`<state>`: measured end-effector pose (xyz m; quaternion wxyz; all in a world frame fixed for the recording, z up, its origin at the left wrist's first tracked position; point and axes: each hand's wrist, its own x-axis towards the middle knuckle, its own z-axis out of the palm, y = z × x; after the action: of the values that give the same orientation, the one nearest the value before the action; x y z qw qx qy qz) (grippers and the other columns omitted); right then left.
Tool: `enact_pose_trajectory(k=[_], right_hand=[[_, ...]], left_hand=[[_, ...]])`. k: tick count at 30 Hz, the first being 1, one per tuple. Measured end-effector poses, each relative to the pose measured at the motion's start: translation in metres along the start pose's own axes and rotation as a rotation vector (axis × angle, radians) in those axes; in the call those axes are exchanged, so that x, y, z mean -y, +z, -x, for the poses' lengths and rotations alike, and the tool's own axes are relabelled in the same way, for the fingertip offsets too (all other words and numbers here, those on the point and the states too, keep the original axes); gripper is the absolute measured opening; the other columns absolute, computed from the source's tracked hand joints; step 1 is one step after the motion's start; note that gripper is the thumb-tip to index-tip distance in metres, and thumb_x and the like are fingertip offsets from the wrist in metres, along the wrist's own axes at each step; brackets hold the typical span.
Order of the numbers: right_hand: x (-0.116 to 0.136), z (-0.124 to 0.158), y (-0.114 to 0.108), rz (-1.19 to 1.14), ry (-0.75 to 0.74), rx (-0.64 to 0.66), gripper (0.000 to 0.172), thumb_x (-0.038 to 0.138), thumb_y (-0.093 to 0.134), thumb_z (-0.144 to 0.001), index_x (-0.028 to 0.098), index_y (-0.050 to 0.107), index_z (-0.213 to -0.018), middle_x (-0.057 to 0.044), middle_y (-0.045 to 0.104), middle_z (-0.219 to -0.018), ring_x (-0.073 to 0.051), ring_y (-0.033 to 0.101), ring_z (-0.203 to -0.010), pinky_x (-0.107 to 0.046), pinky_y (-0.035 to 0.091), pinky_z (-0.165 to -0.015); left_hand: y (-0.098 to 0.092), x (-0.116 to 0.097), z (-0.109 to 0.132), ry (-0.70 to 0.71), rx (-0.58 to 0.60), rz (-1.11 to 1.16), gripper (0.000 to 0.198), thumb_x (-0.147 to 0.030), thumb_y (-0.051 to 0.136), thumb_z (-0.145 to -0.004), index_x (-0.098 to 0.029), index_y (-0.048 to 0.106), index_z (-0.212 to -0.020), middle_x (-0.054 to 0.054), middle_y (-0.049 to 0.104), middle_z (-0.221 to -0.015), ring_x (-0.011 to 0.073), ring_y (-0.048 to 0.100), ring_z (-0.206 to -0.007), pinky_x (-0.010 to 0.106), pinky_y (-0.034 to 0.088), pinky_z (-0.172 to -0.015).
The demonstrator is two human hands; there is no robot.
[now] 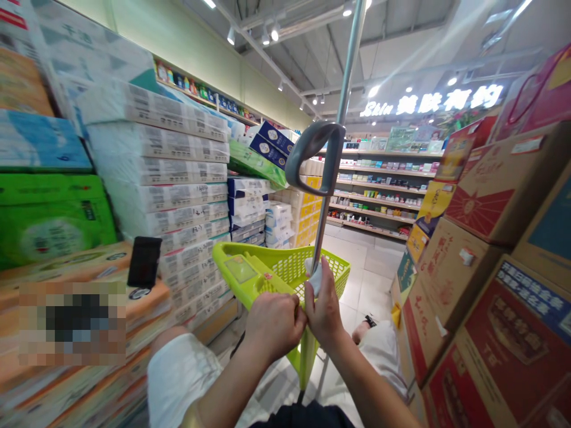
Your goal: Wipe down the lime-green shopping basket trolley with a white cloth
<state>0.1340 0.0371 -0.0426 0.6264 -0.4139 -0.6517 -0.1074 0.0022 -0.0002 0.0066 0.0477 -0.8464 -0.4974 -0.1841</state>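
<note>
A metal pole [322,235] with a grey loop handle [298,163] rises at a slant in front of me. My right hand [325,309] is closed around a white cloth [315,280], pressed against the pole low down. Beside it my left hand [277,324] makes a fist, touching the right hand near the pole's lower end. What the fist encloses is hidden. Just beyond both hands stands a lime-green shopping basket cart [241,268] with perforated sides.
Stacked paper packs [187,163] and orange packs [147,315] bearing a black phone [144,261] stand left. Cardboard cartons [477,208] line the right. Shelves of goods [379,187] stand behind a tiled floor [370,261]. A person's white-clothed leg [381,351] shows at right.
</note>
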Motion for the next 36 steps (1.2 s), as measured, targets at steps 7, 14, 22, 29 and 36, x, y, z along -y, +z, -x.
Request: enact_pose_trajectory(k=[7, 14, 22, 29, 36], right_hand=[[0.013, -0.039, -0.007, -0.100, 0.067, -0.031, 0.055, 0.026, 0.049, -0.092, 0.021, 0.032, -0.144, -0.014, 0.051, -0.137, -0.025, 0.053, -0.124, -0.044, 0.046, -0.103], [0.008, -0.009, -0.001, -0.157, 0.154, 0.035, 0.046, 0.026, 0.049, -0.092, 0.019, 0.040, -0.137, -0.013, 0.059, -0.123, -0.023, 0.059, -0.113, -0.040, 0.050, -0.097], [0.024, -0.057, -0.007, -0.240, 0.139, -0.043, 0.050, 0.032, 0.048, -0.094, 0.019, 0.037, -0.141, -0.014, 0.054, -0.132, -0.024, 0.053, -0.122, -0.042, 0.045, -0.104], [0.012, -0.014, 0.002, -0.297, 0.209, 0.064, 0.048, 0.034, 0.047, -0.094, 0.019, 0.038, -0.138, -0.014, 0.055, -0.131, -0.024, 0.054, -0.122, -0.041, 0.046, -0.102], [0.023, -0.065, -0.010, -0.402, 0.212, 0.123, 0.045, 0.031, 0.051, -0.091, 0.021, 0.043, -0.134, -0.009, 0.061, -0.122, -0.022, 0.061, -0.109, -0.037, 0.048, -0.096]], left_hand=[[-0.001, 0.000, 0.000, 0.004, 0.024, -0.044, 0.029, -0.028, 0.040, -0.088, -0.020, 0.062, -0.073, 0.007, 0.071, -0.076, 0.0223, 0.067, -0.073, 0.033, 0.043, -0.070], [0.002, 0.006, 0.000, 0.012, -0.033, 0.082, 0.022, -0.025, 0.043, -0.087, -0.020, 0.065, -0.086, 0.007, 0.071, -0.085, 0.0242, 0.066, -0.080, 0.037, 0.048, -0.075], [-0.014, 0.016, -0.010, 0.063, -0.377, 0.477, 0.037, -0.025, 0.050, -0.084, -0.019, 0.052, -0.121, 0.009, 0.063, -0.109, 0.0196, 0.063, -0.089, 0.038, 0.053, -0.083], [-0.006, 0.009, -0.024, 0.110, -0.492, 0.687, 0.048, -0.028, 0.051, -0.086, -0.023, 0.045, -0.133, 0.011, 0.055, -0.125, 0.0236, 0.057, -0.110, 0.044, 0.048, -0.096], [0.020, 0.004, -0.043, -0.197, -0.443, 1.251, 0.049, -0.025, 0.049, -0.081, -0.021, 0.050, -0.130, 0.011, 0.056, -0.124, 0.0204, 0.062, -0.103, 0.039, 0.052, -0.089]])
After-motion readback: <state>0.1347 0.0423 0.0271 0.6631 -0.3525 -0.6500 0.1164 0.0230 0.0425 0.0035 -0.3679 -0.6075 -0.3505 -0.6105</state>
